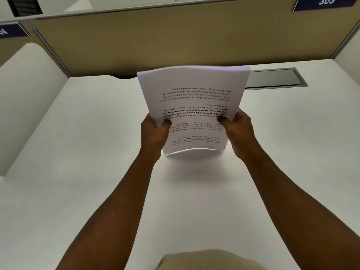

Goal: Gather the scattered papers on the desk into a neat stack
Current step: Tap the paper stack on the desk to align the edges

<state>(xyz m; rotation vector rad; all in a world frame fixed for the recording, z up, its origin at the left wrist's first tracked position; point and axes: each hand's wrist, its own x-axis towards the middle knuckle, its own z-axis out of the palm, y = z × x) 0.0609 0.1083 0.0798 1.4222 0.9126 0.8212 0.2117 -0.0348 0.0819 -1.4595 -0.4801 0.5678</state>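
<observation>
Item: stack of papers (194, 106), white sheets printed with black text, the text upside down to the viewer. Position: held upright between both hands above the desk (87, 152), its lower edge down against or just above the desktop; contact cannot be told, though a soft shadow lies on the surface beneath it. The top edge leans away toward the partition (136, 43) and bows slightly.

Left hand (153, 133): grasping the stack's left edge low down, thumb pressed on the printed face, fingers hidden behind the sheets.

Right hand (238, 131): grasping the stack's right edge at about the same height, thumb on the printed face, fingers behind.

Both forearms reach forward from the bottom of the view, the stack centred between them.

Surroundings: white desk; tan partition at the back; grey cable hatch (276, 77) set in the desktop, just right of and behind the stack's top corner; blue sign (325, 2) reading 303, upper right.
</observation>
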